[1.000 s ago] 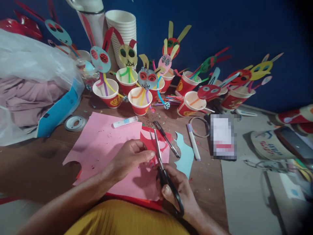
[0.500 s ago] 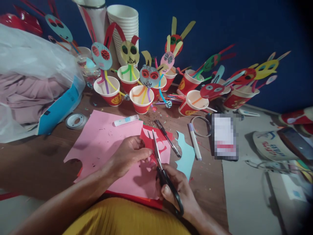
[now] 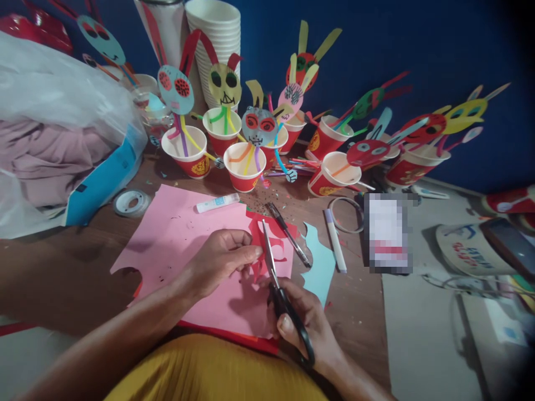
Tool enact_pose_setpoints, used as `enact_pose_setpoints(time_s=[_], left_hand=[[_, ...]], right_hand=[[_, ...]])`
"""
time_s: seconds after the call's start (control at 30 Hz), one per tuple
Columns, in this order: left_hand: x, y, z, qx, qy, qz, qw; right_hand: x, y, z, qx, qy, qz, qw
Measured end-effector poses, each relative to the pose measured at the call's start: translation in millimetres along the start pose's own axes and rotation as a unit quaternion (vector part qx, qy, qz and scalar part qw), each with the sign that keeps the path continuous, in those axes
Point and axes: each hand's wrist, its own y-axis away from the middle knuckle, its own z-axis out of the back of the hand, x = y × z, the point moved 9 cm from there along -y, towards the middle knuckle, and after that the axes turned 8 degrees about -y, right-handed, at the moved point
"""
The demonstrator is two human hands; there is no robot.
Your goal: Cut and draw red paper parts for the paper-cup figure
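Observation:
My left hand (image 3: pixel 225 262) pinches a small piece of red paper (image 3: pixel 256 228) between thumb and fingers, above a pink sheet (image 3: pixel 167 239). In my right hand (image 3: pixel 311 314) is a pair of scissors (image 3: pixel 279 303) with black handles. Its blades point away from me and lie nearly together along the right side of the red piece. The fingers of my left hand partly hide the paper. Just beyond the blades are red paper scraps (image 3: pixel 281 248) and a black pen (image 3: pixel 288 234). A light blue paper offcut (image 3: pixel 320 259) lies to the right.
Several red paper cups (image 3: pixel 244 181) with paper-faced puppets stand along the back. A glue stick (image 3: pixel 217 203) rests on the pink sheet. Tape (image 3: pixel 131 203) and a plastic bag (image 3: pixel 54 89) are at left; a marker (image 3: pixel 335 242) and a blurred-out phone (image 3: pixel 387 234) at right.
The scissor blades, slightly apart before, have come together. The red piece in my left hand has tilted and shows less of its surface. The view has shifted slightly.

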Motion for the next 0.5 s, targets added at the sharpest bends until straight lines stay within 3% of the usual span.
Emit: enact_pose_setpoints(time_s=[0.5], left_hand=[[-4.0,2.5,-0.8,0.002,-0.022,0.022,1.0]], right_hand=[[-7.9,2.6,-1.3,0.013,-0.004,-0.015,1.0]])
